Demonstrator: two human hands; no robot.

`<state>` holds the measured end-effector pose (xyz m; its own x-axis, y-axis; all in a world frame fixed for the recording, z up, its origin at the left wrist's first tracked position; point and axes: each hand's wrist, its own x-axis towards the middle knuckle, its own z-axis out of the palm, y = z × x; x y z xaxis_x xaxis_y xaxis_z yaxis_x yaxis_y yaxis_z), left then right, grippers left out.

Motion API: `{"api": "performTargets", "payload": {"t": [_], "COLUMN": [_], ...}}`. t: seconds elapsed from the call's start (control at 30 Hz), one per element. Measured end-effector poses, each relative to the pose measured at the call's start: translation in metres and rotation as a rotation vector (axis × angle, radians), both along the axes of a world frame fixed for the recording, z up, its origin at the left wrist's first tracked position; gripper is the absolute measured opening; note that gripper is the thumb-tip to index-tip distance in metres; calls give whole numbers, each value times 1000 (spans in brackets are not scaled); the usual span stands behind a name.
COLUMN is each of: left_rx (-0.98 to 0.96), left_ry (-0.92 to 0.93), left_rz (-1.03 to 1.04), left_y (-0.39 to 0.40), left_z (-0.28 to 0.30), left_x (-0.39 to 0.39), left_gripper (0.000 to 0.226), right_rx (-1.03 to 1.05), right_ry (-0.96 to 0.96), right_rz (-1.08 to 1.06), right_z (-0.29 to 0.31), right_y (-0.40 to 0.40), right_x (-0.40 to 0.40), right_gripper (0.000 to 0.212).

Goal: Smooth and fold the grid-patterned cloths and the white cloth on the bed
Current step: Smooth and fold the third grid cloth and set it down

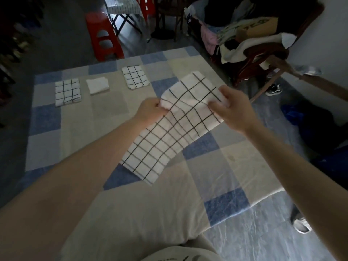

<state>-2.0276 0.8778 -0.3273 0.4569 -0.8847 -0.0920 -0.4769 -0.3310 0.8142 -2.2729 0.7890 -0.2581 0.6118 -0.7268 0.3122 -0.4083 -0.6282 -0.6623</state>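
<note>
Cloth in hand: grid-patterned cloth point(169, 132) held above bed point(113, 204), near end hanging.
Left hand point(150, 112): cloth's left edge pinched.
Right hand point(233, 112): right edge gripped.
Far side: two folded grid cloths point(67, 92) point(134, 77), folded white cloth point(98, 85) between.

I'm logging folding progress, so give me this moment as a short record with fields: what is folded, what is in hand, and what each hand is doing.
surface: bed with a blue and beige checked cover
folded, far left: grid-patterned cloth
folded, middle: white cloth
folded, right of it: second grid-patterned cloth
in hand: large grid-patterned cloth, far end doubled over, near end on the bed
left hand: grips its left edge
right hand: pinches its right edge
</note>
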Motion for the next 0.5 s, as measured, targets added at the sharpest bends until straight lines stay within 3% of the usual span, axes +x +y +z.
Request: {"api": "performTargets", "payload": {"t": [0.13,0.23,0.33,0.5], "left_rx": [-407,-488,-411,-23], "left_ry": [-127,-245,-380,-418], "left_rz": [131,93,-146,-492], "left_y": [5,30,67,127], "left_z": [43,41,-2,-87], "left_x": [18,20,27,15], "left_gripper": [12,21,34,25], "right_rx": [-139,-214,-143,99], "right_ry": [-166,-106,116,527], "right_rz": [-6,158,388,586], "right_z": [19,7,-30,-84], "right_y": [9,36,60,96], "right_x": [-5,-13,-27,-53], "right_gripper": [30,35,30,17]}}
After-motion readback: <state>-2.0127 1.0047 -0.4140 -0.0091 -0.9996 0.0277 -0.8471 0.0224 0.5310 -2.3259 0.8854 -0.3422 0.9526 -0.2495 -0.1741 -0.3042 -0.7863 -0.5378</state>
